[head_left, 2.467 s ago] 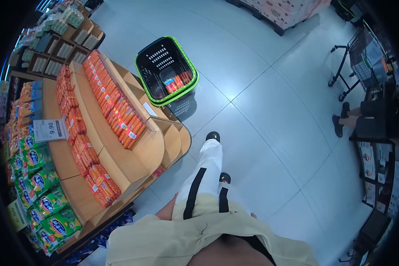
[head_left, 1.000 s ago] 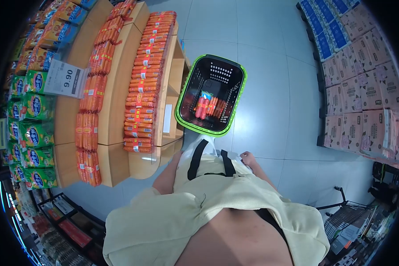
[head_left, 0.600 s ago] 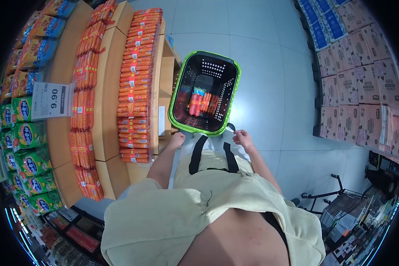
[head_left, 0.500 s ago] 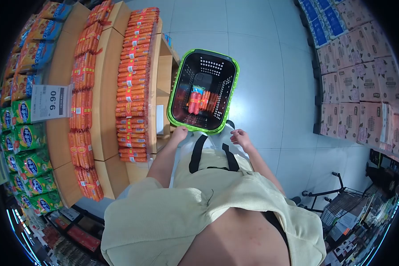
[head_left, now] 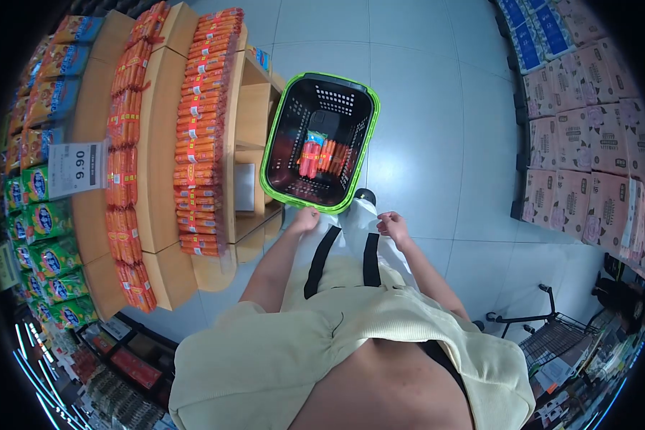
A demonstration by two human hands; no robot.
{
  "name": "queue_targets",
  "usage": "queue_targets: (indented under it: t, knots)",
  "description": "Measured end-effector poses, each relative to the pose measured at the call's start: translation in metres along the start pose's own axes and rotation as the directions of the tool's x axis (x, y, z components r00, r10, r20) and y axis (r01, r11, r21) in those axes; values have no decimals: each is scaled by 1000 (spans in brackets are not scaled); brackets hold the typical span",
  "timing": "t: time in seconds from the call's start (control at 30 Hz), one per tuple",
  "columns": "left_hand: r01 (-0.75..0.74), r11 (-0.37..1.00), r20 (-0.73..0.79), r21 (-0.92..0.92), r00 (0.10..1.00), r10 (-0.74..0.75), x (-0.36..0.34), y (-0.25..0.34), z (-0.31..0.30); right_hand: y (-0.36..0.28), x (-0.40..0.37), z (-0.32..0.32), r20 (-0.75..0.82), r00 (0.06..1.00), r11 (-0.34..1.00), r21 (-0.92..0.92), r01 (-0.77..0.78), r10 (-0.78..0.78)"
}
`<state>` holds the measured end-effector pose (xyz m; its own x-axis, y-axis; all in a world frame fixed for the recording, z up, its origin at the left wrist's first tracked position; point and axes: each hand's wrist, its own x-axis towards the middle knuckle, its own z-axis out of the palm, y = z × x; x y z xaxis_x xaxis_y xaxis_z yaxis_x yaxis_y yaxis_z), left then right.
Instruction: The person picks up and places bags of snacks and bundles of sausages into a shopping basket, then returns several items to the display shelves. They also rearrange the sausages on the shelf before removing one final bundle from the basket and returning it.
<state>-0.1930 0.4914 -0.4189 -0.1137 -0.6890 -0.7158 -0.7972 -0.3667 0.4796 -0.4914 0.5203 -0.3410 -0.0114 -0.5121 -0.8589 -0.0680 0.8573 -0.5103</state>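
Note:
A black shopping basket [head_left: 369,136] with a bright green rim stands in front of my legs. In it lie a pack of red-wrapped sausages [head_left: 310,159] with a blue-green label, orange-wrapped sausages [head_left: 330,155] and a dark object [head_left: 325,122] at the far end. My left hand [head_left: 307,218] is closed at the near rim of the basket; its exact hold is hidden under the fingers. Beside my right thigh hangs my right hand [head_left: 393,226], fingers loosely curled and a little apart, with nothing visible in it.
Left of me, wooden shelves [head_left: 161,143] carry rows of orange sausage packs [head_left: 201,136], with green snack bags [head_left: 46,218] and a price sign [head_left: 77,168] further left. Pink tissue packs [head_left: 570,143] are stacked at right. A cart [head_left: 555,333] stands behind at right.
The basket has shifted slightly left in view, and the shelves have slid left too. My left hand has moved right along the basket's near side. My right hand looks much the same.

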Motion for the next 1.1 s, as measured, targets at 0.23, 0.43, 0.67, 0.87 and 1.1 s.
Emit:
queue_targets:
  t: [0.23, 0.43, 0.67, 0.87, 1.1]
  knots:
    - [9, 995, -103, -104, 994, -20, 20, -20, 1, -33, 38, 6, -28, 996, 996, -12, 86, -86]
    - [-54, 945, -111, -322, 994, 19, 46, -56, -3, -40, 72, 57, -128, 983, 988, 60, 139, -131]
    - [-209, 861, -355, -464, 934, 35, 81, -74, -27, -18, 114, 124, -126, 937, 946, -28, 324, -325]
    - [-147, 829, -387, -540, 917, -90, 166, -106, -5, -4, 179, 136, -92, 934, 933, -137, 332, -346]
    - [96, 990, -268, -99, 956, -119, 247, -159, 59, -23, 247, 140, -63, 933, 926, -162, 341, -355]
